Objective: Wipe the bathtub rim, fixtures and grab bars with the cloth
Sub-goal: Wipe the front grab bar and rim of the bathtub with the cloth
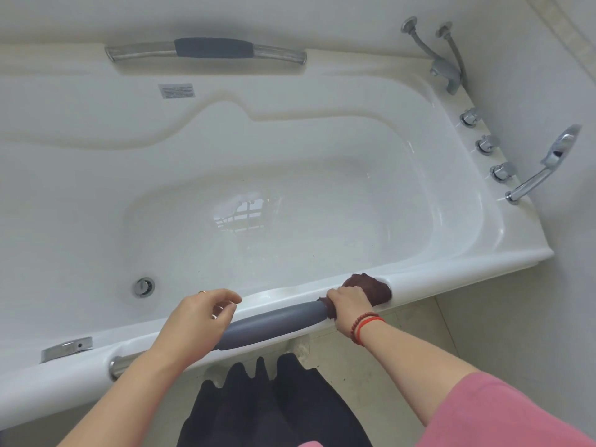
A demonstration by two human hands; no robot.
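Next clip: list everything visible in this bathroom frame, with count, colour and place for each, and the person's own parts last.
bathtub: 1, white, fills the frame
near grab bar: 1, grey grip with chrome ends, on the near rim
far grab bar: 1, grey grip with chrome ends, on the far rim
cloth: 1, dark red, at the near bar's right end
drain: 1, chrome, tub floor, left
label: 1, grey, far inner wall
faucet with hoses: 1, grey metal, far right corner
knobs: 3, chrome, right rim
hand shower: 1, chrome, right rim
metal plate: 1, chrome, near rim, left
dark garment: 1, black, below the tub edge
left hand: 1, fingers loosely curled over the near bar, empty
right hand: 1, red bracelets, pink sleeve, gripping the cloth
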